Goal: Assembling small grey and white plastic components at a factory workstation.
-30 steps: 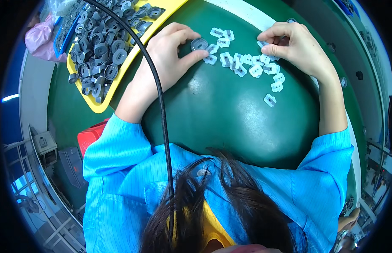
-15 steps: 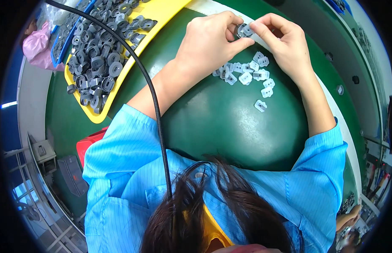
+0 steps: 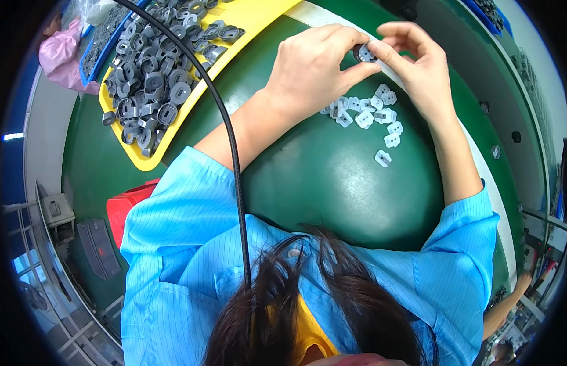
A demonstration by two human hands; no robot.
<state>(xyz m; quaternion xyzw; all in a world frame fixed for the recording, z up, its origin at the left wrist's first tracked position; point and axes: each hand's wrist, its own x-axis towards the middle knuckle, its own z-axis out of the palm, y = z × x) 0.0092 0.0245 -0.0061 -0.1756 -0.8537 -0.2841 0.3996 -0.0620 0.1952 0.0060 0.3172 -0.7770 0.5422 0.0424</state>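
A small round dark-grey plastic part (image 3: 366, 53) with a lighter face is between my two hands, above the far side of the green table. My left hand (image 3: 317, 70) pinches it between thumb and fingers from the left. The thumb of my right hand (image 3: 421, 67) presses on its right side, with the other fingers curled above and behind. Whether a translucent piece sits inside the grey part is too small to tell. Just below my hands lies a loose group of small translucent white plastic pieces (image 3: 364, 119); one single piece (image 3: 382, 158) lies nearer to me.
At the far left a yellow tray (image 3: 150, 160) holds many grey plastic rings (image 3: 166, 113). Beyond it stands a blue tray (image 3: 88, 72) of small dark parts, near a person in pink. A black cable (image 3: 225, 131) hangs across my left arm. A red bin (image 3: 122, 210) is at the left.
My hands still hold the part; my right index finger has lifted away from its thumb. The part has turned, showing its grey face more. The whole view has shifted slightly.
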